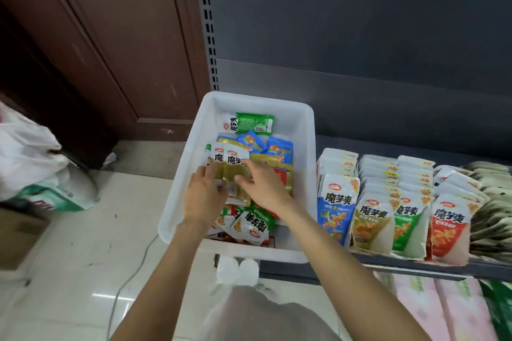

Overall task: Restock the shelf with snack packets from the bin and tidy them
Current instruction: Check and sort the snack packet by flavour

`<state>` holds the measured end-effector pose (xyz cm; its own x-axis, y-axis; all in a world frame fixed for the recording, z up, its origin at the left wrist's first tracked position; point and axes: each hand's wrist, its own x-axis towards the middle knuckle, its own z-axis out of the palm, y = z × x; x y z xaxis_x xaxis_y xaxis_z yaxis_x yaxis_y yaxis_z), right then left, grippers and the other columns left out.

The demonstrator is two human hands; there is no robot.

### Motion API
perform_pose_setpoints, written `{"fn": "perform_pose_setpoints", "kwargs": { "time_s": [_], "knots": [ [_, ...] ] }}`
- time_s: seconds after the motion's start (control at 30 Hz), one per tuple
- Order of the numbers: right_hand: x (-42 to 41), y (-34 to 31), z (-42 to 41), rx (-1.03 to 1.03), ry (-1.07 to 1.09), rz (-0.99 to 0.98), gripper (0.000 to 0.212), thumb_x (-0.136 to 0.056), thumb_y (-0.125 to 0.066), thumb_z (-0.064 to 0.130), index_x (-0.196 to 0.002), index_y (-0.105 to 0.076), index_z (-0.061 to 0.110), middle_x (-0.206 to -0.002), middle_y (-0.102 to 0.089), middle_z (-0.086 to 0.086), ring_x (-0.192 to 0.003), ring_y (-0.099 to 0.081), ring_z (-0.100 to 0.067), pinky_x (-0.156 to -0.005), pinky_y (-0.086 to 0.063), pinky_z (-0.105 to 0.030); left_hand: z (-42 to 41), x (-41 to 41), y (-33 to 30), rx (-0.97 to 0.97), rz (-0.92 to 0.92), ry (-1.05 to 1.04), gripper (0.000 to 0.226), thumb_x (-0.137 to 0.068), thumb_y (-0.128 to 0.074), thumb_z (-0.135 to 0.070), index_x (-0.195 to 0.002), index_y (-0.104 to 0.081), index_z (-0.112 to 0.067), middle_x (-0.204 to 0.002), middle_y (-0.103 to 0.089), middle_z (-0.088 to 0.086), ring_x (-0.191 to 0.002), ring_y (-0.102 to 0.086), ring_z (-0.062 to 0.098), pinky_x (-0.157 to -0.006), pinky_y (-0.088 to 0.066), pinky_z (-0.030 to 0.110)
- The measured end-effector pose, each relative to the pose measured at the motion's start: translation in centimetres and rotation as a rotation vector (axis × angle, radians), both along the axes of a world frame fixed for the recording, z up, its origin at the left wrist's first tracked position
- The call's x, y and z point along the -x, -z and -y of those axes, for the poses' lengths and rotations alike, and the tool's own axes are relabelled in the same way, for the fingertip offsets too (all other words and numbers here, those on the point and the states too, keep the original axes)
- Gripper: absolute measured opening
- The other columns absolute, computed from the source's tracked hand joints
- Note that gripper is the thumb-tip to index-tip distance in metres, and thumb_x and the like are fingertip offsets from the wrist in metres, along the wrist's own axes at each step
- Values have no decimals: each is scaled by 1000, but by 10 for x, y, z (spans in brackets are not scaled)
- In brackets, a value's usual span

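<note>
A: White bin (306,130) at the left end of the shelf (415,260), loose snack packets inside. Where are the hands?

B: Both inside the bin. Left hand (201,196) curled round the lower left edge of a small stack of gold packets (232,171); right hand (266,188) gripping the same stack from the right, thumb across the front. Stack upright, white printed tops showing, lower ends hidden by the fingers.

A: Around the stack?

B: Green packet (249,123) flat at the far end of the bin; blue packets (279,151) just behind the stack; more green-and-white packets (255,225) near the front wall, partly under the left wrist.

A: On the shelf?

B: Rows of standing packets just right of the bin: blue row (336,207), gold row (372,223), green row (406,225), red row (448,227). Further right, pale packets, too blurred to name.

A: Elsewhere?

B: Brown door (97,36) at the left, white sacks (30,155) on the tiled floor (83,243), grey cable (130,277) along the tiles, pink packs (443,310) on the level below.
</note>
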<state>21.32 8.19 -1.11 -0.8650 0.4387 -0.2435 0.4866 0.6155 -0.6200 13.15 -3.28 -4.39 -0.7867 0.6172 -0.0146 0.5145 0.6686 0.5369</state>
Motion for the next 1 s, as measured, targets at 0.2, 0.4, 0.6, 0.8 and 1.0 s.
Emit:
{"fn": "perform_pose_setpoints", "kwargs": {
  "time_s": [0.2,0.4,0.6,0.8,1.0],
  "knots": [
    [52,26,6,-324,81,288,75,-87,-51,59,-136,-37,5,-124,-51,-19,-108,-55,-31,-78,-49,-35,3,7,4,158,56,61,55,-85,-61,-16,-137,-42,-15,-131,-44,9,-118,-42,27,-100,-35,32],
    [47,-3,-8,-161,167,131,28,-89,-56,11,-116,-55,6,-82,-59,-1,-64,-53,-13,-49,-39,-22,9,5,-12,33,156,10,53,-90,-47,-54,-130,-50,-19,-117,-55,5,-110,-51,22,-89,-43,31],
    [-25,-47,-22,754,474,-424,29,-90,-56,-3,-108,-59,19,-98,-71,-1,-86,-69,-15,-69,-55,-27,12,-23,-59,-638,783,-77,40,-87,-62,-28,-126,-56,-19,-113,-66,-3,-102,-64,11,-83,-54,26],
    [-77,-66,-20,817,565,-559,33,-89,-58,1,-119,-55,14,-96,-71,-6,-84,-68,-15,-69,-53,-26,-3,-48,-78,-732,748,160,30,-81,-67,-1,-107,-66,-16,-95,-72,4,-86,-69,23,-70,-58,33],
    [-150,-103,-40,439,604,-684,16,-87,-64,11,-100,-64,20,-88,-73,0,-85,-67,-11,-76,-51,-19,-39,-86,-89,-691,489,429,36,-79,-72,-5,-91,-64,-37,-81,-67,-23,-71,-63,1,-66,-52,17]
  ]
}}
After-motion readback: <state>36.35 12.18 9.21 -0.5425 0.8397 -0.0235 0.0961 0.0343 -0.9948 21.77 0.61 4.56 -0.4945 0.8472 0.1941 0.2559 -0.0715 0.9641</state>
